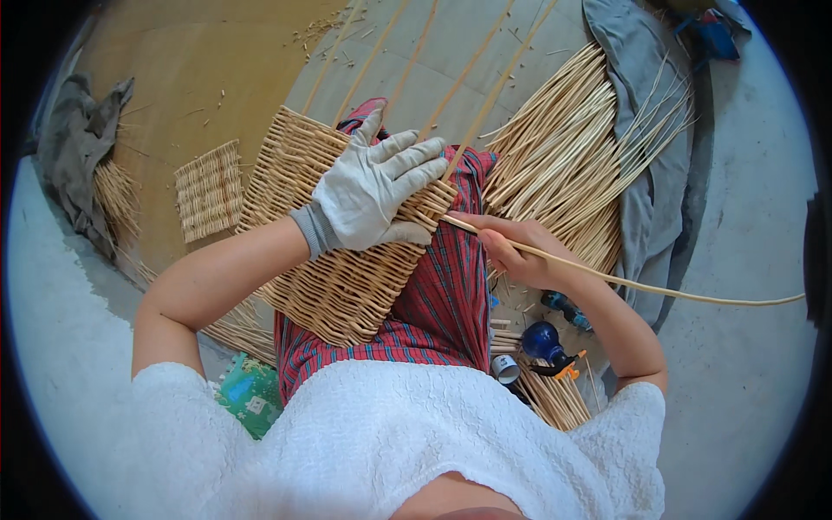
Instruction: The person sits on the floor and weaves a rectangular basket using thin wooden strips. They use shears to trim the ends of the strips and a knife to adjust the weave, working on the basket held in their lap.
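From where I am standing, the person is wearing a white short-sleeved top [390,425] of crinkled fabric, filling the lower centre of the frame. Its sleeves [178,399] are ending above the elbows, its rounded neckline [452,468] showing at the bottom edge. Upper centre: the left hand [368,186] is wearing a soiled whitish glove [351,204] with a grey ribbed cuff [315,229]; the right hand [524,251] is showing bare. Red cloth [446,277] with dark and bluish stripes is covering the lap.
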Demonstrator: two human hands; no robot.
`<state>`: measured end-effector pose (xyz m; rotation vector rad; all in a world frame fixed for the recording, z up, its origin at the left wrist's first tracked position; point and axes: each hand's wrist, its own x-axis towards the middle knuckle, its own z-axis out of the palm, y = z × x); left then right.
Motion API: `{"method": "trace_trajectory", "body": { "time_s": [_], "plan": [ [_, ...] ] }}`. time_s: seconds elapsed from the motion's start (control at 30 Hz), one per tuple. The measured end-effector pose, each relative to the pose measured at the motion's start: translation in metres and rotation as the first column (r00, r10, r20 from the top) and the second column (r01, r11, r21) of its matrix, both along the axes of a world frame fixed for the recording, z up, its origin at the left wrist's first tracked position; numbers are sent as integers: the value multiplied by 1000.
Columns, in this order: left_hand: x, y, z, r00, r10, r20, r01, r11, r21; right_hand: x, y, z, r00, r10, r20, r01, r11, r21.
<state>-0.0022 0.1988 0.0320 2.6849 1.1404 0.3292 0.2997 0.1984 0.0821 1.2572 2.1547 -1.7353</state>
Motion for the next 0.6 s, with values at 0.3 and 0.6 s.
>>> {"method": "trace_trajectory", "body": {
  "time_s": [0.3, 0.6],
  "plan": [
    [2, -5, -4, 999, -10, 45, 6, 996, 88, 1, 10, -2, 999, -14, 32, 20, 974, -224],
    [-3, -10, -4, 955, -29, 297, 2, 996, 92, -3, 30, -7, 997, 47, 60, -27, 952, -305]
  ]
}}
